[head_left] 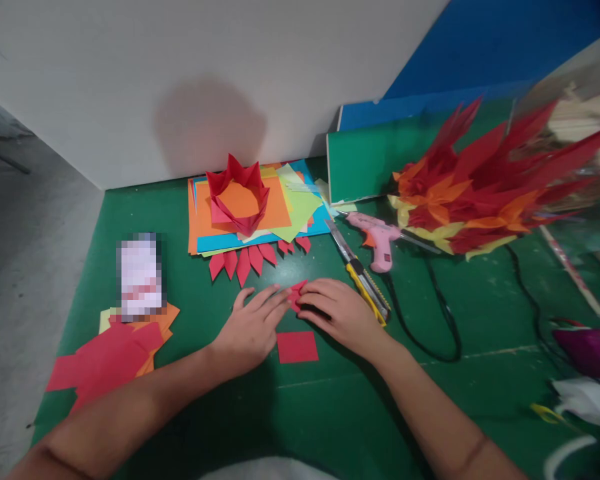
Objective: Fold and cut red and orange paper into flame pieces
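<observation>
Near the middle of the bench [360, 413], a small paper piece [296, 298] lies between the left fingers [271, 303] and the right fingers [325, 288], with a paper card [298, 347] just before it. Behind it, paper petals [250, 262] lie along the front of a sheet stack [281, 208], on which a paper ring [250, 223] stands. To the right lies a utility knife [363, 277], then a glue gun [377, 235]; right of that, a paper bundle [480, 193] sits before a board [357, 160]. At left, a pixelated item [140, 277] overlaps a paper pile [115, 357].

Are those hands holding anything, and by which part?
The left hand and right hand touch a small red paper piece at its left and right sides; whether pinched or pressed cannot be told.
</observation>
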Tool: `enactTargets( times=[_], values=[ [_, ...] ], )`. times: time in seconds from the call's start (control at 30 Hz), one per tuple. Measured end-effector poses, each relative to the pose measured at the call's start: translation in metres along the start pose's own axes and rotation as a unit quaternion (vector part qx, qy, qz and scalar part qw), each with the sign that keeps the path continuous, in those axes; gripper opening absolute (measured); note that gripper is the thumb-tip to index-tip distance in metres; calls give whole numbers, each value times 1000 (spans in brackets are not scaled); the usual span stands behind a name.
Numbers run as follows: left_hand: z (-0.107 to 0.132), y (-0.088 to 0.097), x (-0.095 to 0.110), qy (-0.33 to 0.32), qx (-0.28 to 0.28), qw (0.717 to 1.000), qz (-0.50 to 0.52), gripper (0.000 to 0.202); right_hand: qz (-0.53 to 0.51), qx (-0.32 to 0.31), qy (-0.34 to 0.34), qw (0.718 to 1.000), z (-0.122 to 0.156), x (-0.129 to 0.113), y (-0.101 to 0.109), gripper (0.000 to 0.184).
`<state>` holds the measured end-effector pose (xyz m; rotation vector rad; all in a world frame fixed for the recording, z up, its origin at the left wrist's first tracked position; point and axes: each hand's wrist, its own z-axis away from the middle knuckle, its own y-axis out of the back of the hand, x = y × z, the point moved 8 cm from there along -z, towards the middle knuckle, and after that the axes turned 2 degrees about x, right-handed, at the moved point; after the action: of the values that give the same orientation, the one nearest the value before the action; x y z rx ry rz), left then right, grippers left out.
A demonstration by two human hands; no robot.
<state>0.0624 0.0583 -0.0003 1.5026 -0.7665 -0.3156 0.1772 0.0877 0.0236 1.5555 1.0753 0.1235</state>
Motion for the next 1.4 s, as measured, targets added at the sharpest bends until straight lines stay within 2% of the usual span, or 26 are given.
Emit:
enactTargets(
  times=[0.17, 0.4, 0.5, 0.63, 0.9, 1.4],
  values=[
    [0, 5, -2, 19, 22, 999, 29, 42, 8, -16, 3, 1000, 1, -1, 0, 13],
    [-1, 6, -3, 24, 20, 998, 55, 40, 51, 12, 33, 998, 1, -6, 0, 18],
    [-1, 6, -4, 25, 20, 998, 50, 40, 36, 17, 31, 999, 0, -6, 0, 16],
    [-1, 6, -3, 23, 20, 999, 27, 40, -17, 28, 2, 999, -2, -4, -1, 13],
    [0, 7, -3, 31, 18, 999, 28, 41, -42, 31, -94, 994, -2, 7, -6, 14],
    [-1, 6, -4, 33, 18, 998, 49, 40, -36, 32, -130, 990, -5, 12, -10, 15]
  ],
)
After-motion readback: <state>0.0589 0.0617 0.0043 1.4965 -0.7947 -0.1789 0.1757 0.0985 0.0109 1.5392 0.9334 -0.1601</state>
